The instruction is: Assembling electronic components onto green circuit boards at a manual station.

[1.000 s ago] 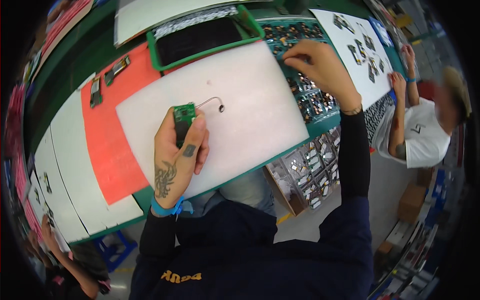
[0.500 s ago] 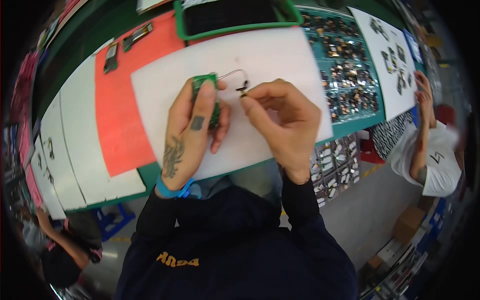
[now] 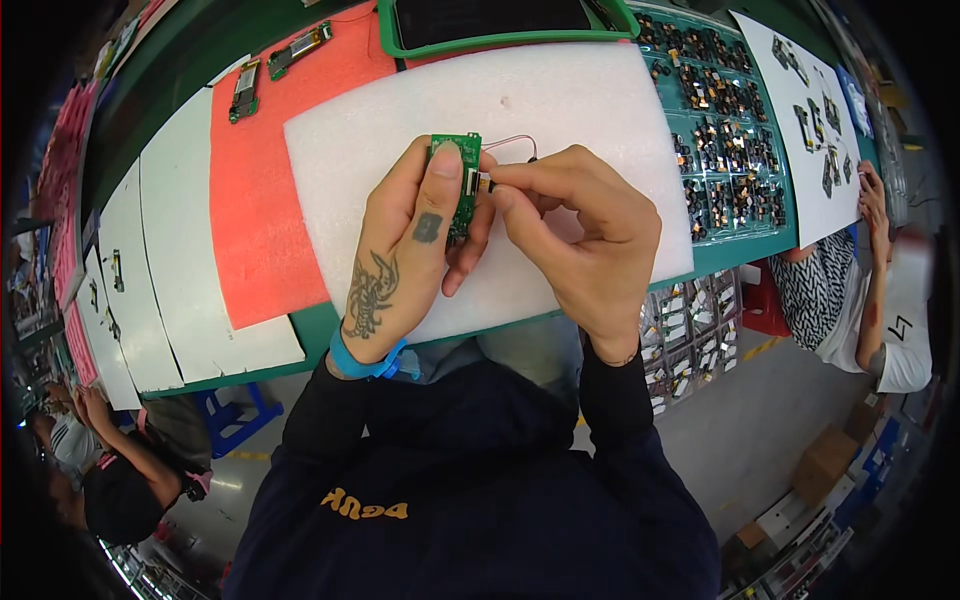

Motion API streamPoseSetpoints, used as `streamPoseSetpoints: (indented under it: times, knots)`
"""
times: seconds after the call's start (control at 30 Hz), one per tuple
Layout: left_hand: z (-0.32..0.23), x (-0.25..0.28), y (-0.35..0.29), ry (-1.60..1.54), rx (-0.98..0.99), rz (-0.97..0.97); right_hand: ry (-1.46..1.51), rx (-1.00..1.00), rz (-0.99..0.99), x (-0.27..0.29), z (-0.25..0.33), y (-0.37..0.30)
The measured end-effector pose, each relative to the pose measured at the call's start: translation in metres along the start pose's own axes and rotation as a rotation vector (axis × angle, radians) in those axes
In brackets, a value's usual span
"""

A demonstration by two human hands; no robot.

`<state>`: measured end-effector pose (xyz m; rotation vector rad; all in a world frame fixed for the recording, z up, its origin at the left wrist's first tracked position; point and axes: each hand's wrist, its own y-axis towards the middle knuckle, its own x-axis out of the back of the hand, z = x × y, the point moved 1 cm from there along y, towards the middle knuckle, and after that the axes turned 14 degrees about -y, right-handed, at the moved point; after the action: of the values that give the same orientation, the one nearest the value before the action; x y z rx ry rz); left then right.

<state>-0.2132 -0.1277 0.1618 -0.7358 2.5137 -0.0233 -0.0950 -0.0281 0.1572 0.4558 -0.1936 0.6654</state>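
Note:
My left hand (image 3: 415,225) is closed around a green circuit board (image 3: 467,205), held upright over the white foam sheet, with the thumb across its face. At the board's right edge, thumb and forefinger of my right hand (image 3: 590,225) pinch a small part with a gold flex-cable end (image 3: 485,185). Its end meets a white connector on the board, but whether it sits inside I cannot tell. From the board's top a thin red wire (image 3: 512,138) loops toward a small dark piece, mostly hidden behind my right fingers.
Beneath my hands lies the white foam sheet (image 3: 350,150), overlapping a red mat (image 3: 245,220) with assembled boards (image 3: 300,48). A green tray (image 3: 400,50) stands behind. Clear trays of small modules (image 3: 715,140) and a white board (image 3: 780,90) are rightward. Co-workers sit on both sides.
The circuit board and my right hand have come together; the pinched flex end, earlier apart from the board, is now at its edge. The wire's dark piece has slipped behind my right fingers.

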Motion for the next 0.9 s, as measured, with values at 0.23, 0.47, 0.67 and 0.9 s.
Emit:
streamPoseSetpoints:
  times: [0.23, 0.47, 0.67, 0.9]
  knots:
    - [0.017, -0.012, 0.012, 0.137, 0.009, -0.008, -0.103, -0.025, -0.013, 0.024, -0.009, 0.000]
    - [0.033, -0.066, 0.034, 0.107, -0.032, -0.228, 0.038, 0.029, -0.028, 0.086, -0.024, 0.027]
    - [0.048, -0.044, 0.034, 0.061, -0.069, -0.359, 0.199, -0.081, 0.001, 0.089, -0.019, 0.020]
    - [0.032, -0.071, 0.023, 0.187, 0.015, -0.304, 0.252, -0.052, -0.001, 0.084, -0.025, 0.015]
